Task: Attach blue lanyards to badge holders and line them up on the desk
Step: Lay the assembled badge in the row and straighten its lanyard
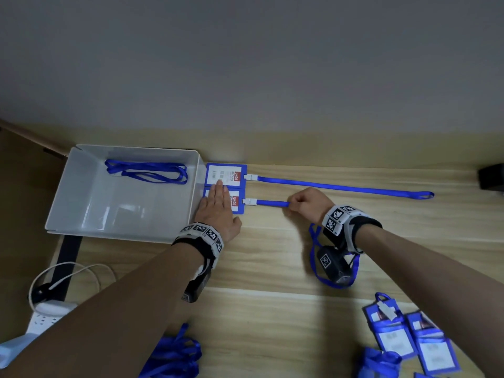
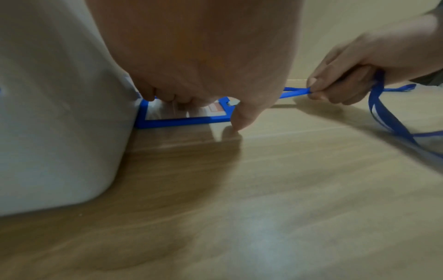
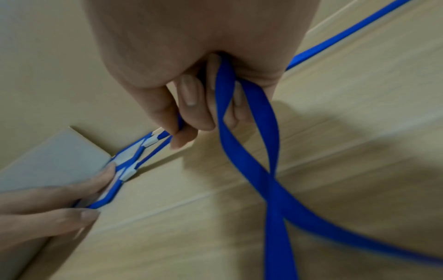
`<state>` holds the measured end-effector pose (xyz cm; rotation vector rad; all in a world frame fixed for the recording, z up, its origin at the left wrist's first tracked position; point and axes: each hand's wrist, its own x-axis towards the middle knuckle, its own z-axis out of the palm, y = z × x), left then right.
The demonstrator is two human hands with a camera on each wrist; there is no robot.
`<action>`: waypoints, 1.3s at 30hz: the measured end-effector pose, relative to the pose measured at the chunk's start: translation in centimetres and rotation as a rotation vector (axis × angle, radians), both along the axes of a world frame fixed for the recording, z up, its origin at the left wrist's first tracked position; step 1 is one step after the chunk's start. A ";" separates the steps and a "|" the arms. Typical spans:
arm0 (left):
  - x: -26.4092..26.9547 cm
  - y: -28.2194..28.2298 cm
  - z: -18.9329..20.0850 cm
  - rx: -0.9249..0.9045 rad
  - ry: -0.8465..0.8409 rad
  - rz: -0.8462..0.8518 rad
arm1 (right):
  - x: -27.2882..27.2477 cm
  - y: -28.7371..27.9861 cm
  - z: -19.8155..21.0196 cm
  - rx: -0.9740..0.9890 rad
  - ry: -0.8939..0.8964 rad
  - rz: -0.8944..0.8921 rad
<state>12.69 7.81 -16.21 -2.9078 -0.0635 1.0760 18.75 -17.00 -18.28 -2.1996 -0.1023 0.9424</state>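
Note:
Two blue badge holders lie side by side against the white bin's right wall. The far holder [image 1: 226, 174] has its blue lanyard [image 1: 346, 186] stretched straight to the right. My left hand [image 1: 218, 208] lies flat, fingers straight, pressing the near holder [image 1: 237, 203], seen low under the palm in the left wrist view as the near holder [image 2: 182, 120]. My right hand [image 1: 305, 204] pinches that holder's lanyard [image 1: 272, 203] a short way from the white clip [image 1: 249, 201]; the slack loops under my right wrist. In the right wrist view the lanyard [image 3: 249, 132] runs through my curled fingers [image 3: 189, 106].
A white bin [image 1: 81, 203] at left holds one more coiled blue lanyard [image 1: 147, 171]. Loose lanyards [image 1: 174, 356] lie at the near edge, and several badge holders [image 1: 409, 339] sit at the near right. A power strip [image 1: 43, 317] and cable lie off the desk's left edge.

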 end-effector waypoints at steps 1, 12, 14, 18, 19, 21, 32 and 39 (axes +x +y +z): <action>0.0 0.1 0.0 -0.007 0.000 0.002 | -0.2 -0.8 0.2 -0.026 -0.010 -0.008; -0.1 0.2 0.4 -0.105 -0.058 0.077 | -2.0 -7.0 -0.8 -0.016 -0.110 -0.239; -0.1 -0.3 0.4 -0.126 -0.114 0.124 | -2.4 -7.4 -1.4 0.026 -0.124 -0.295; -0.6 -2.5 0.1 -0.275 -0.324 0.180 | -2.9 -7.7 -1.8 0.041 -0.159 -0.325; -0.9 -3.4 0.1 -0.327 -0.350 0.140 | -3.0 -7.7 -1.8 0.046 -0.164 -0.337; -1.6 -5.6 -0.1 -0.395 -0.338 0.005 | -2.9 -7.7 -2.1 0.059 -0.176 -0.368; -3.6 -9.7 -3.4 -0.290 -0.267 -0.157 | -3.3 -11.3 -1.2 0.003 -0.176 -0.428; -3.2 -10.0 -2.9 -0.276 -0.218 -0.134 | -3.7 -17.7 0.4 -0.229 -0.236 -0.521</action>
